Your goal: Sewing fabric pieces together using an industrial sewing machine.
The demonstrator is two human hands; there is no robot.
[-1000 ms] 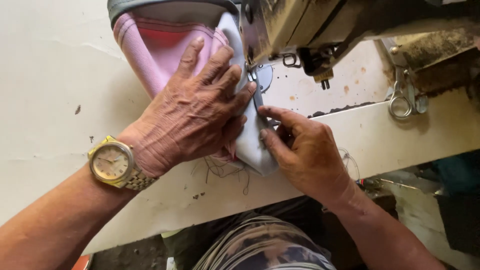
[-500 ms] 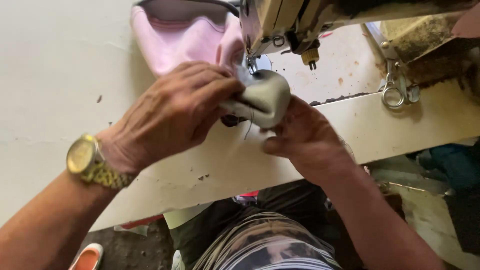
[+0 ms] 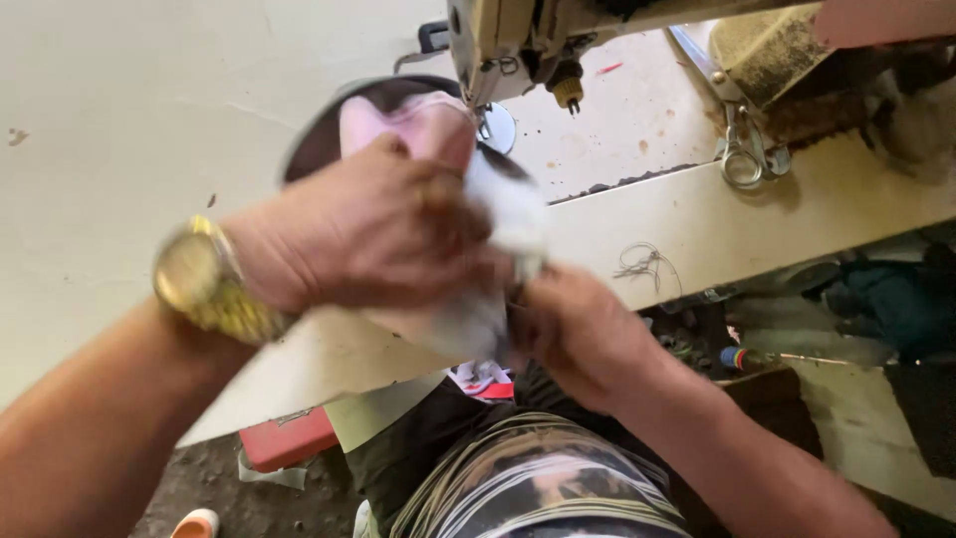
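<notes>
A pink and white fabric piece with a dark grey edge (image 3: 418,125) is lifted off the cream sewing table (image 3: 110,120), just below the sewing machine head (image 3: 518,40). My left hand (image 3: 368,229), blurred by motion and wearing a gold wristwatch (image 3: 204,284), grips the fabric from above. My right hand (image 3: 583,334) holds the white lower end of the same piece at the table's front edge. The part of the fabric between the two hands is mostly hidden.
Scissors (image 3: 742,149) lie on the table to the right of the machine, near a worn brown pad (image 3: 787,50). Loose thread (image 3: 642,264) hangs at the table edge. Below are a red box (image 3: 289,438), a screwdriver (image 3: 787,359) and floor clutter.
The fabric was pressed flat under the machine, then folded and pulled toward me. Now both hands have lifted it clear of the needle area, moving fast.
</notes>
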